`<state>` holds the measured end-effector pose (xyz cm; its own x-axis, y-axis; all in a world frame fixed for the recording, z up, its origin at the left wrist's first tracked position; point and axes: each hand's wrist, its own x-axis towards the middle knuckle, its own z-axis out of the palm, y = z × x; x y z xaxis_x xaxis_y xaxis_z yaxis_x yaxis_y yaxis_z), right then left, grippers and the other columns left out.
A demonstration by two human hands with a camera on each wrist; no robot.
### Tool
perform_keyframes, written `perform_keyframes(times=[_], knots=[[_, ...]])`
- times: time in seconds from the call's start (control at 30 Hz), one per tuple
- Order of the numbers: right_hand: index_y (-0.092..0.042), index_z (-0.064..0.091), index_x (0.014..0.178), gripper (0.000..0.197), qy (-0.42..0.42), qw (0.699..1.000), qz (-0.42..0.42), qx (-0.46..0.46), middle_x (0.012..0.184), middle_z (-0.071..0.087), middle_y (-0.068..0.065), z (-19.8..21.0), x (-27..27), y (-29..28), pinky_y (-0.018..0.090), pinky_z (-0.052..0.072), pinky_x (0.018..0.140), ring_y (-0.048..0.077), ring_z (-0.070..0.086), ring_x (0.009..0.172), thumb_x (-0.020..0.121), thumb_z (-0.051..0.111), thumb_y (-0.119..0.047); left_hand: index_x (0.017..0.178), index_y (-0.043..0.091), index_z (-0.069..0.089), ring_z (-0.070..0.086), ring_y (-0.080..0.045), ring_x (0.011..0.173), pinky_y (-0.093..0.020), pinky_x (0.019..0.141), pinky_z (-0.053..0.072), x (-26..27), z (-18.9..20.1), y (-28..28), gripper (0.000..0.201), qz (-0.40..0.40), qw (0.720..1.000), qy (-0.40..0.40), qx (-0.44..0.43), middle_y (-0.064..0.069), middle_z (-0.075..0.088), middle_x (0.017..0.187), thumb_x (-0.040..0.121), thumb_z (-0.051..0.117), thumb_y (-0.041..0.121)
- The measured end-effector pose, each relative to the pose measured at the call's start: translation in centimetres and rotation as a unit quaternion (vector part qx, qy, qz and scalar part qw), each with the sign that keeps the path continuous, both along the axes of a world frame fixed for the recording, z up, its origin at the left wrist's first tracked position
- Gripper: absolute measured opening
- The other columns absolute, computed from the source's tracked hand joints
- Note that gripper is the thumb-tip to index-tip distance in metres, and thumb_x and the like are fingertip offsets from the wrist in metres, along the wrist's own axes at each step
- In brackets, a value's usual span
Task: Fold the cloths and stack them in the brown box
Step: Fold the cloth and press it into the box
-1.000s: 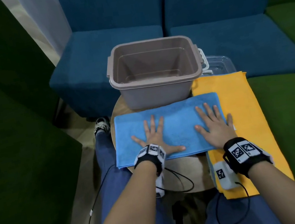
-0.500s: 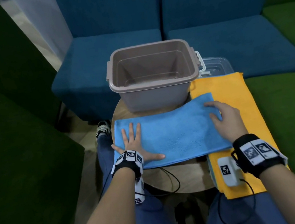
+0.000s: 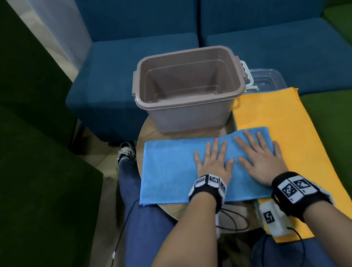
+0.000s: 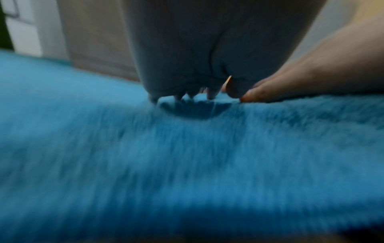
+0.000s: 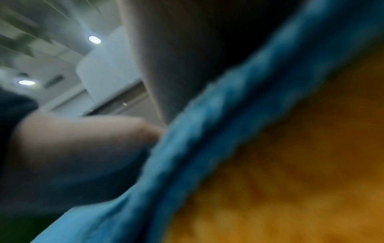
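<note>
Currently: blue cloth (image 3: pixel 172 171), folded strip, long axis left to right across the round table (image 3: pixel 142 134), just in front of the brown box (image 3: pixel 192 112); left hand (image 3: pixel 213 162) and right hand (image 3: pixel 259 157) spread flat, side by side on its right half; left end lies free, nearer the left hand; orange cloth (image 3: pixel 292 137) underlaps the right end; box holds no cloth.
</note>
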<state>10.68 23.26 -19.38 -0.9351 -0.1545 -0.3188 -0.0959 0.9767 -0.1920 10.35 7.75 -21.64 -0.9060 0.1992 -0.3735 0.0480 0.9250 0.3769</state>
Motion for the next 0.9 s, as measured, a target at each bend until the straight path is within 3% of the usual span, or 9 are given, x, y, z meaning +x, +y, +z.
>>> perform_keyframes(times=[0.23,0.33,0.47,0.57,0.67,0.73,0.83,0.9], knots=[[-0.042,-0.006,0.153,0.058,-0.009,1.000,0.004,-0.016,0.158,-0.022,-0.016,-0.2,0.0,0.2,0.050,-0.010,0.117,0.015,-0.018,0.148,0.101,0.019,-0.056,0.151,0.038,-0.013,-0.022,-0.019,0.146,-0.053,0.111,-0.019,-1.8,-1.0,-9.3,0.063,0.112,0.990,0.004,-0.085,0.006,-0.021,0.159,0.098,0.011,0.061],[-0.044,-0.006,0.152,0.065,-0.006,1.000,0.001,-0.025,0.159,-0.021,-0.017,-0.5,0.0,0.2,0.050,-0.011,0.117,0.014,-0.018,0.148,0.092,0.009,-0.062,0.152,0.033,-0.014,-0.020,-0.021,0.147,-0.050,0.114,-0.017,-1.5,-1.0,-12.2,0.067,0.149,0.984,0.011,-0.094,0.005,-0.021,0.160,0.097,0.014,0.062],[-0.043,-0.008,0.152,0.065,-0.004,0.999,-0.002,-0.038,0.159,-0.021,-0.017,-0.7,0.0,0.2,0.049,-0.012,0.117,0.013,-0.019,0.148,0.093,0.013,-0.062,0.153,0.030,-0.011,-0.019,-0.021,0.147,-0.049,0.113,-0.019,-1.7,-1.0,-13.1,0.074,0.179,0.980,0.027,-0.080,0.004,-0.018,0.160,0.095,0.020,0.065],[-0.043,-0.011,0.152,0.065,-0.013,0.999,0.000,-0.036,0.158,-0.022,-0.017,-0.9,-0.2,0.3,0.049,-0.012,0.117,0.013,-0.020,0.147,0.094,0.013,-0.063,0.153,0.027,-0.012,-0.021,-0.023,0.146,-0.052,0.112,-0.019,-1.7,-1.0,-13.0,0.077,0.176,0.981,0.020,-0.076,0.002,-0.019,0.160,0.095,0.021,0.065],[-0.041,-0.012,0.152,0.068,-0.020,1.000,0.004,-0.020,0.158,-0.024,-0.016,-1.0,-0.3,0.2,0.051,-0.012,0.116,0.015,-0.021,0.147,0.097,0.023,-0.062,0.152,0.021,-0.015,-0.023,-0.027,0.146,-0.058,0.111,-0.017,-1.7,0.2,-12.1,0.080,0.168,0.977,0.001,-0.130,-0.007,-0.024,0.158,0.096,0.023,0.063],[-0.040,-0.014,0.152,0.071,-0.020,1.000,0.005,-0.016,0.158,-0.025,-0.015,-1.1,-0.4,0.2,0.052,-0.012,0.116,0.016,-0.021,0.147,0.098,0.028,-0.061,0.152,0.017,-0.015,-0.022,-0.030,0.146,-0.059,0.111,-0.016,-1.5,1.5,-9.7,0.082,0.130,0.978,0.039,-0.161,-0.012,-0.025,0.158,0.097,0.031,0.055],[-0.040,-0.014,0.152,0.071,-0.021,1.000,0.006,-0.016,0.157,-0.027,-0.016,-1.1,-0.3,0.2,0.053,-0.011,0.116,0.016,-0.021,0.147,0.097,0.025,-0.063,0.153,0.020,-0.011,-0.020,-0.028,0.146,-0.058,0.112,-0.015,-0.2,2.8,-3.4,0.080,0.026,0.992,0.084,-0.089,-0.007,-0.023,0.159,0.097,0.039,0.046],[-0.041,-0.013,0.151,0.071,-0.017,1.000,0.006,-0.015,0.157,-0.026,-0.017,-1.2,-0.3,0.3,0.052,-0.010,0.116,0.016,-0.020,0.148,0.095,0.021,-0.066,0.154,0.024,-0.007,-0.019,-0.025,0.147,-0.056,0.113,-0.014,0.7,2.2,0.3,0.073,-0.004,0.999,0.036,-0.028,-0.002,-0.023,0.159,0.099,0.037,0.044]])
